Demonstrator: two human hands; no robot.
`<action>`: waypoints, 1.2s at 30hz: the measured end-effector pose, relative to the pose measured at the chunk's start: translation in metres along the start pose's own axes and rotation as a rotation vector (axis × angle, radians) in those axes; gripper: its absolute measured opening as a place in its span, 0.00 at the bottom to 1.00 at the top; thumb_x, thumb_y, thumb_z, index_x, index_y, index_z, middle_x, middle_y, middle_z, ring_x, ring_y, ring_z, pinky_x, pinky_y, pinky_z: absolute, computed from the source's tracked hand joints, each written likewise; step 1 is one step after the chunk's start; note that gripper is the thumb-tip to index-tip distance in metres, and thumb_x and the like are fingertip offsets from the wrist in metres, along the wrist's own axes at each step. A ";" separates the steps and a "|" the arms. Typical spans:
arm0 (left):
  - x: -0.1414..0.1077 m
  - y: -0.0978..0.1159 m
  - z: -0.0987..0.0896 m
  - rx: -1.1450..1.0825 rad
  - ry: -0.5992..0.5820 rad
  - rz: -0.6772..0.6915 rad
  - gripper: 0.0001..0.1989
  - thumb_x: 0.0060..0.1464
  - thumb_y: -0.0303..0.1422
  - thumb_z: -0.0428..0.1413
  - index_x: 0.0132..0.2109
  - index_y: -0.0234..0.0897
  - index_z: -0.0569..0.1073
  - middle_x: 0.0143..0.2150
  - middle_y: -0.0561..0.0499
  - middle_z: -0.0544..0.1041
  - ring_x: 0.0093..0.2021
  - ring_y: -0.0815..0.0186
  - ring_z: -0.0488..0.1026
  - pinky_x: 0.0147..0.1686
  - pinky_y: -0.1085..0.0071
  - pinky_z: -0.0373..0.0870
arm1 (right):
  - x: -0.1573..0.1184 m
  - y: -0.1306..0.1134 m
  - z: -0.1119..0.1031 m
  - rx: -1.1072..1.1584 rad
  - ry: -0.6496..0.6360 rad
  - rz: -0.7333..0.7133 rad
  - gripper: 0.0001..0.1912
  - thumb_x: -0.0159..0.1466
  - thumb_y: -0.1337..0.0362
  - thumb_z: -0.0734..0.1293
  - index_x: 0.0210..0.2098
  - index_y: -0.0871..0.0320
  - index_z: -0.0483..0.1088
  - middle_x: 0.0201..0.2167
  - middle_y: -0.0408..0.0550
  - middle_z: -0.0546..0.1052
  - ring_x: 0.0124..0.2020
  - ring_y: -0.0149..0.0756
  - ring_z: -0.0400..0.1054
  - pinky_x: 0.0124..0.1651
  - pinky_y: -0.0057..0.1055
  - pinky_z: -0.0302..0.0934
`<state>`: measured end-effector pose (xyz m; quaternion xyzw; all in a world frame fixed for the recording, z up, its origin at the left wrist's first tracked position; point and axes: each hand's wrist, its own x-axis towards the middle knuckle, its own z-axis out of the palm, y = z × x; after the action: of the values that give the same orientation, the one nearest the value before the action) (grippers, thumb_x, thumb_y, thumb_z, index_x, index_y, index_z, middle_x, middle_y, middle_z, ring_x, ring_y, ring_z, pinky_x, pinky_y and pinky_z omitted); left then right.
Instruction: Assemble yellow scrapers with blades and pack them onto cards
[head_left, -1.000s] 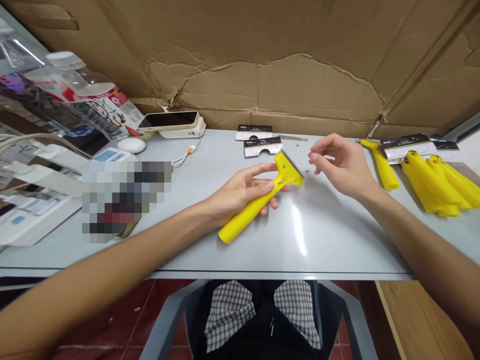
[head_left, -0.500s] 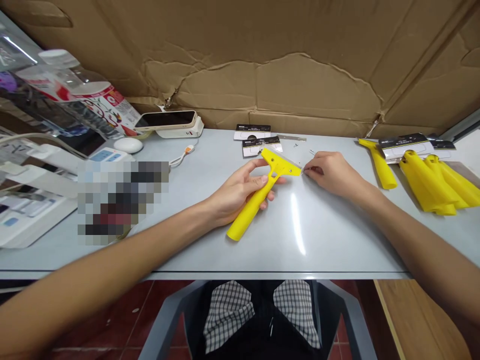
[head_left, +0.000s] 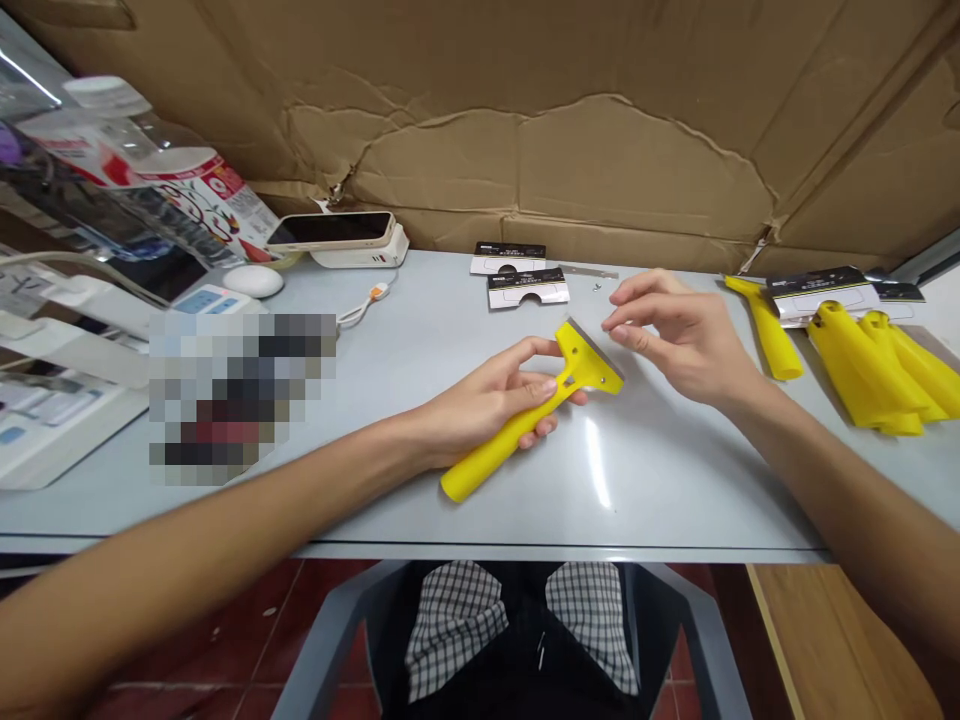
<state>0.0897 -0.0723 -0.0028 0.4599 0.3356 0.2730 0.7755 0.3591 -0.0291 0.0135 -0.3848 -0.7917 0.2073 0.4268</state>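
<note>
My left hand (head_left: pixel 499 400) is wrapped round the handle of a yellow scraper (head_left: pixel 506 440). The scraper's wide head points up and to the right, with a thin metal blade (head_left: pixel 596 348) along its edge and small holes in the yellow plastic. Just right of the head, my right hand (head_left: pixel 675 335) hovers with fingers bent but apart. I see nothing in it. Small metal bits (head_left: pixel 597 287) lie on the table beyond its fingertips, near a flat metal strip (head_left: pixel 589 272). Two black-and-white packaging cards (head_left: pixel 529 290) overlap left of the strip.
At right lie several more yellow scraper handles (head_left: pixel 862 370), with cards (head_left: pixel 821 295) behind them. A phone (head_left: pixel 334 231) rests on a white box at the back left. Bottles (head_left: pixel 202 195), a white mouse (head_left: pixel 253 281) and a cable (head_left: pixel 364 305) stand or lie at left. Cardboard (head_left: pixel 525 120) walls the back.
The scraper has turned clockwise, its head shifting right and down. My right hand has come away from the head's corner and its fingers have spread.
</note>
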 end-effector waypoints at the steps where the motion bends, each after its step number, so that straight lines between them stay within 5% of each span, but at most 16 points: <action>1: -0.001 0.000 0.000 -0.008 0.005 -0.001 0.16 0.73 0.34 0.59 0.62 0.42 0.64 0.53 0.41 0.83 0.30 0.73 0.72 0.27 0.75 0.68 | -0.002 -0.003 0.004 0.052 -0.016 -0.004 0.07 0.69 0.53 0.76 0.41 0.45 0.87 0.50 0.51 0.81 0.54 0.48 0.76 0.52 0.46 0.74; 5: 0.000 -0.002 0.001 -0.049 0.008 0.006 0.17 0.71 0.32 0.60 0.61 0.43 0.64 0.51 0.43 0.83 0.30 0.72 0.73 0.27 0.75 0.68 | -0.012 -0.005 0.025 0.162 -0.075 0.040 0.06 0.69 0.53 0.77 0.41 0.44 0.88 0.55 0.50 0.79 0.60 0.49 0.73 0.59 0.49 0.73; 8: -0.001 -0.005 0.002 -0.075 -0.018 -0.017 0.16 0.71 0.34 0.61 0.60 0.43 0.65 0.50 0.43 0.83 0.30 0.72 0.73 0.27 0.76 0.69 | -0.016 -0.004 0.033 0.170 -0.084 0.087 0.06 0.69 0.54 0.77 0.41 0.44 0.88 0.56 0.51 0.79 0.61 0.50 0.73 0.55 0.46 0.74; 17: -0.002 -0.006 0.004 -0.091 -0.038 -0.018 0.16 0.71 0.34 0.61 0.60 0.43 0.66 0.49 0.43 0.83 0.29 0.73 0.73 0.27 0.76 0.69 | -0.015 -0.012 0.036 0.284 -0.110 0.203 0.08 0.67 0.54 0.77 0.40 0.50 0.86 0.55 0.54 0.80 0.57 0.49 0.75 0.50 0.46 0.73; 23: -0.001 -0.007 0.003 -0.080 -0.045 -0.016 0.16 0.71 0.35 0.61 0.59 0.43 0.65 0.49 0.44 0.83 0.29 0.73 0.73 0.26 0.76 0.68 | -0.015 -0.021 0.039 0.423 -0.117 0.333 0.14 0.66 0.55 0.79 0.46 0.54 0.79 0.46 0.50 0.82 0.44 0.41 0.76 0.46 0.43 0.72; 36: -0.002 -0.006 0.004 -0.038 -0.059 -0.016 0.15 0.72 0.36 0.60 0.58 0.43 0.64 0.50 0.44 0.82 0.29 0.74 0.72 0.26 0.76 0.67 | -0.015 -0.024 0.040 0.512 -0.050 0.410 0.22 0.58 0.56 0.84 0.45 0.53 0.75 0.46 0.47 0.81 0.42 0.39 0.76 0.47 0.43 0.74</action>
<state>0.0926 -0.0781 -0.0059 0.4501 0.3109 0.2596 0.7958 0.3203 -0.0560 -0.0007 -0.4111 -0.6302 0.4906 0.4396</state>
